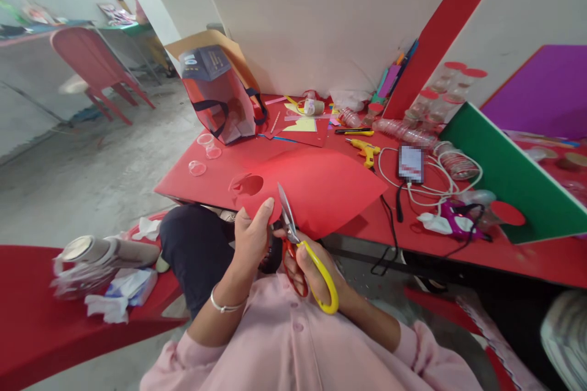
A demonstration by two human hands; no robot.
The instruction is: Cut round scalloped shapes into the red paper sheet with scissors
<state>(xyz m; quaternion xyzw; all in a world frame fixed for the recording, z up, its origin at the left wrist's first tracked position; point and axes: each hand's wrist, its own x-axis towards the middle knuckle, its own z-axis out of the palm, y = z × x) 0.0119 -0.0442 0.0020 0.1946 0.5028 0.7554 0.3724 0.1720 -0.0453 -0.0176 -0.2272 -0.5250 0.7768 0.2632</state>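
Note:
A large sheet of red paper [316, 186] reaches from my hands out over the red table; a round hole is cut near its left end. My left hand [253, 233] pinches the paper at that end, thumb on top. Scissors [290, 220] with one yellow and one red handle are in my right hand [316, 269], its fingers through the loops. Their blades point up and away from me, right beside the paper's edge near my left thumb. Whether the blades are biting into the paper I cannot tell.
On the red table [178, 177] lie clear plastic rings [197, 168], a yellow glue gun [365, 149], a phone [411, 163] with a white cable, and a cutter knife [355, 131]. A bag [220, 91] stands at the back left. A green board [513, 171] leans at right.

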